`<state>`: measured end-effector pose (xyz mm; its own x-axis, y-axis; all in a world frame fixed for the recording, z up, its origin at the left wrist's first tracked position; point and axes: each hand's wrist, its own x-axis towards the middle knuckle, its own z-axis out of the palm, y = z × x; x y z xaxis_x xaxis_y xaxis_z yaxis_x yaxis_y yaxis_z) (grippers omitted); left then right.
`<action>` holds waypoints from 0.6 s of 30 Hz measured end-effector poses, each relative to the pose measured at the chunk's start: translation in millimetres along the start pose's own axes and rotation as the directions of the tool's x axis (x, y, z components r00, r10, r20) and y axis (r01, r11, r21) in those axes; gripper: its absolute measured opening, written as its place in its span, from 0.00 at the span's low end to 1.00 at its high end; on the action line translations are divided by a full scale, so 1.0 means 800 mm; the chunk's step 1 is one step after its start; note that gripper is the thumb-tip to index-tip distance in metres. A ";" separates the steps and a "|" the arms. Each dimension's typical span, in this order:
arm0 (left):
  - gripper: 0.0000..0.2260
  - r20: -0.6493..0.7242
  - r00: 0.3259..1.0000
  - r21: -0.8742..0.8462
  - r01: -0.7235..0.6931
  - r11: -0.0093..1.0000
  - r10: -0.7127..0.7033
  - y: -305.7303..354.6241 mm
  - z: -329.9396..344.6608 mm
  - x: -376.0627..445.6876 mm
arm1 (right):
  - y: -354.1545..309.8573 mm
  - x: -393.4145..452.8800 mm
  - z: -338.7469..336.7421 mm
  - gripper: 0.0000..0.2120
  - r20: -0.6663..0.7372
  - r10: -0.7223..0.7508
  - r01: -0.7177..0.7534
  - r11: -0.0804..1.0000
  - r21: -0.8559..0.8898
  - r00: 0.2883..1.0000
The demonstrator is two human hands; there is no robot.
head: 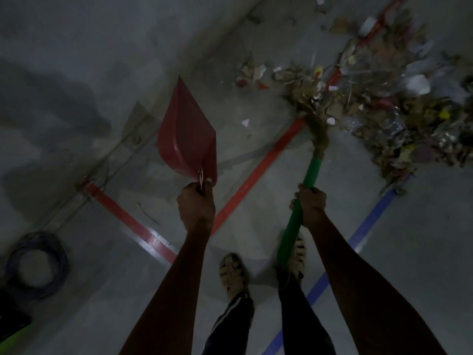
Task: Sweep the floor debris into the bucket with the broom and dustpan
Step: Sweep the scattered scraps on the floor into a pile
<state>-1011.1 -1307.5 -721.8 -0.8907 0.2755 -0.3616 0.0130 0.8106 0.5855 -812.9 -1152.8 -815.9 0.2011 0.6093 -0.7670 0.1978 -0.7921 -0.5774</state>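
Left hand [196, 202] grips a red plastic dustpan [188, 135]; right hand [311, 203] grips the green-handled broom [311, 172], bristles in papery debris [378, 98] ahead.

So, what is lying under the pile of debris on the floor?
A red floor line runs under the debris pile and shows again beyond it. The stretch between is covered.
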 end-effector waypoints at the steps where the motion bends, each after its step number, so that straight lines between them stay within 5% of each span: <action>1: 0.18 0.007 1.000 0.014 -0.028 1.000 0.028 0.010 0.003 0.000 | -0.007 0.001 -0.009 0.10 -0.027 0.014 -0.013 0.999 0.035 1.000; 9: 0.18 0.100 0.981 0.030 -0.172 0.985 0.169 0.067 0.048 -0.013 | -0.048 -0.018 -0.086 0.08 -0.158 0.038 0.009 0.958 0.287 0.987; 18: 0.17 0.193 0.950 0.062 -0.261 0.963 0.245 0.127 0.083 -0.050 | -0.124 -0.093 -0.133 0.08 -0.043 -0.193 0.194 0.892 0.408 0.980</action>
<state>-943.8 -1201.9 -695.9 -0.7554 0.5599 -0.3406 0.2729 0.7412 0.6133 -745.8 -1116.2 -671.8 0.2001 0.7520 -0.6280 -0.1756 -0.6031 -0.7781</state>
